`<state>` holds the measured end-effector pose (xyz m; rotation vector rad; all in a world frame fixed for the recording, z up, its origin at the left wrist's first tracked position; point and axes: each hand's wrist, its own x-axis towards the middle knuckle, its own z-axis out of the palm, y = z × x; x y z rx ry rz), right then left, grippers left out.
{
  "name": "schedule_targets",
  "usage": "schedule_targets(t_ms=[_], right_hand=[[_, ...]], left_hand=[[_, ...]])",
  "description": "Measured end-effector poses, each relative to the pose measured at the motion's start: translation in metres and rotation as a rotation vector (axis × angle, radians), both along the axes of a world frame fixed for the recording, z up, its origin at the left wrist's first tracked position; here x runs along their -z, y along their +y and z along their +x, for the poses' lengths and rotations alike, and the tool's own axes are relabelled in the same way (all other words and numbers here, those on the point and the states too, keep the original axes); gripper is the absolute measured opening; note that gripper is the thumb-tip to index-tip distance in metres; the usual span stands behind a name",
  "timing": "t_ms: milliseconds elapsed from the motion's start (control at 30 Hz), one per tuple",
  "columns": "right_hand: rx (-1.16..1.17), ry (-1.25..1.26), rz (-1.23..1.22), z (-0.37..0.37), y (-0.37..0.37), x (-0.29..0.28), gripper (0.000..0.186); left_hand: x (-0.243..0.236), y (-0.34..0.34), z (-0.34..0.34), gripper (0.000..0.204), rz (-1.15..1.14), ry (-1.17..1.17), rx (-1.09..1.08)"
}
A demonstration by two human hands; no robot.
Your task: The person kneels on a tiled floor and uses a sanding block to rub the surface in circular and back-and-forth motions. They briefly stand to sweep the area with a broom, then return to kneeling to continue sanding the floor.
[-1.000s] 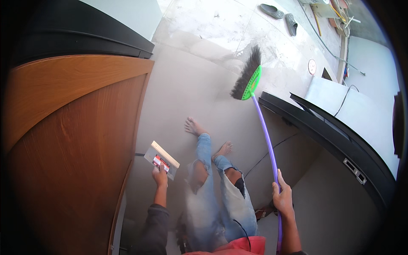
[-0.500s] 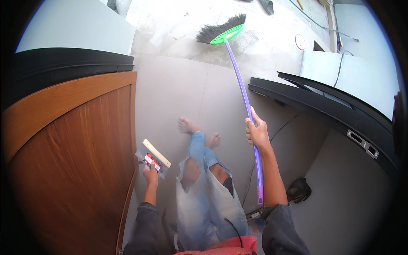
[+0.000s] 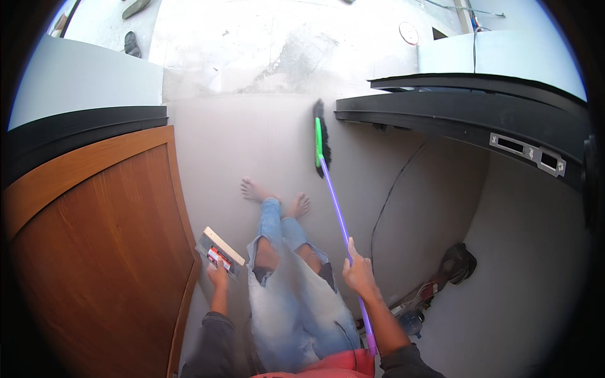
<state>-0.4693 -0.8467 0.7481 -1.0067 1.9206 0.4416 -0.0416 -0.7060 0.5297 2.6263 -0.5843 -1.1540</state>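
Note:
My right hand [image 3: 359, 272] is wrapped round the purple handle of a broom [image 3: 334, 201]. The broom's green head with black bristles rests on the grey floor, beside the end of the black door frame at the right. My left hand [image 3: 218, 274] grips a wide taping knife [image 3: 220, 253] with a flat metal blade, a pale wooden edge and a red label. It is held low, close to the wooden door. My bare feet and torn jeans show between the two hands.
A brown wooden door [image 3: 101, 252] stands at the left. A black frame [image 3: 441, 116] with a metal strike plate [image 3: 528, 154] runs along the right. A cable [image 3: 391, 195] and a dark power tool [image 3: 413, 321] lie on the floor [image 3: 252, 138]. Footwear [image 3: 132, 44] lies beyond the doorway.
The broom head has come back from the pale floor beyond the doorway to the grey floor, and has turned. My right hand has drawn nearer to me. The taping knife stays in my left hand.

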Motion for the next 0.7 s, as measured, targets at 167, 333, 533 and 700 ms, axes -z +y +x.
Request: schedule_targets(t_ms=[167, 333, 533, 700], right_hand=[[0.202, -0.255, -0.139, -0.032, 0.017, -0.041, 0.071], [0.153, 0.000, -0.020, -0.093, 0.079, -0.082, 0.069], [0.164, 0.190, 0.070, -0.173, 0.096, -0.003, 0.071], [0.140, -0.056, 0.148, -0.083, 0.046, 0.004, 0.070]], left_hand=[[-0.003, -0.023, -0.004, 0.034, -0.020, 0.060, 0.182], [-0.022, -0.057, -0.013, 0.038, -0.062, 0.053, 0.177], [-0.025, -0.075, -0.038, 0.039, -0.065, 0.108, 0.197], [-0.023, -0.079, -0.060, 0.038, -0.045, 0.094, 0.228]])
